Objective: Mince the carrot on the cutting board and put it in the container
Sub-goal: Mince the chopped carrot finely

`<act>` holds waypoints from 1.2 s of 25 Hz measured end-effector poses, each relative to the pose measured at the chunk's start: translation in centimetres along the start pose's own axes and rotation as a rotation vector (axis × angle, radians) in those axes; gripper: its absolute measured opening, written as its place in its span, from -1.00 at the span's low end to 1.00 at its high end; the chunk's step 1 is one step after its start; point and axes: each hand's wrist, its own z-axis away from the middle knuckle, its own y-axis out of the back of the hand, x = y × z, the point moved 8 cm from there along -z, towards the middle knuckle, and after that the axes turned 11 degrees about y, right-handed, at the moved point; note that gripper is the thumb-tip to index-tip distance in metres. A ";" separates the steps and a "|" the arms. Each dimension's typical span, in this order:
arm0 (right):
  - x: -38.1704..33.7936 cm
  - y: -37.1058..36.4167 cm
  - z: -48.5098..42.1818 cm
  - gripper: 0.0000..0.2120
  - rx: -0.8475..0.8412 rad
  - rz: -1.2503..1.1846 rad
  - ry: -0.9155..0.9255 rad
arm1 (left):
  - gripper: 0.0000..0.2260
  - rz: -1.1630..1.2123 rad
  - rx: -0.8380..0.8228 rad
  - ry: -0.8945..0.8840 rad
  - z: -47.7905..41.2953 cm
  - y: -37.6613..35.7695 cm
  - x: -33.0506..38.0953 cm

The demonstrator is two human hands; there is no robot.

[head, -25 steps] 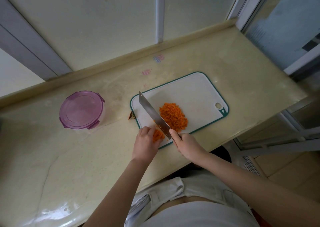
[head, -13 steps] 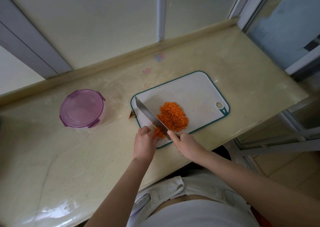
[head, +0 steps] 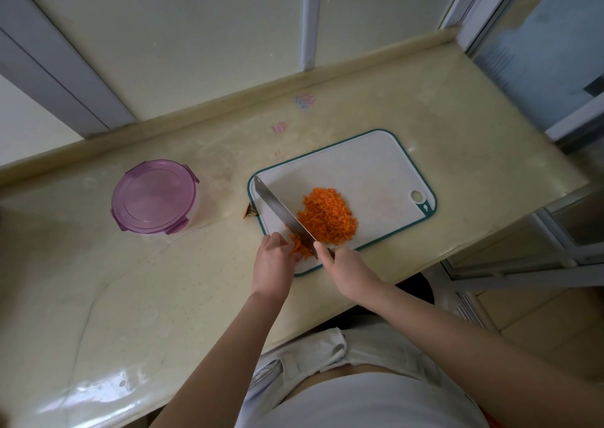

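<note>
On the board (head: 369, 166), our right hand (head: 346, 270) grips the knife (head: 281, 211); our left hand (head: 271, 261), curled, holds carrot strips (head: 299, 247); mince (head: 327, 215) lies just right of the knife.

Cutting board (head: 376, 166) lies on bench (head: 130, 297), right of lidded container (head: 154, 196). Minced carrot (head: 328, 215) sits on board; knife (head: 281, 213) lies at its left.

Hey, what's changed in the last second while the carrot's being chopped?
The right hand has edged the knife leftward across the carrot strips, toward the left hand holding them. The minced pile, cutting board and lidded container stayed put.
</note>
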 end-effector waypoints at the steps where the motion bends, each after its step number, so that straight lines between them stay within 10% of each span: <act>1: 0.0 0.1 0.0 -0.45 0.007 0.005 0.001 | -0.91 0.004 -0.002 0.002 0.0 0.0 0.0; 30: -0.6 1.5 1.1 -0.47 0.037 -0.154 0.014 | -0.89 0.206 -0.020 0.145 -0.6 1.1 -0.2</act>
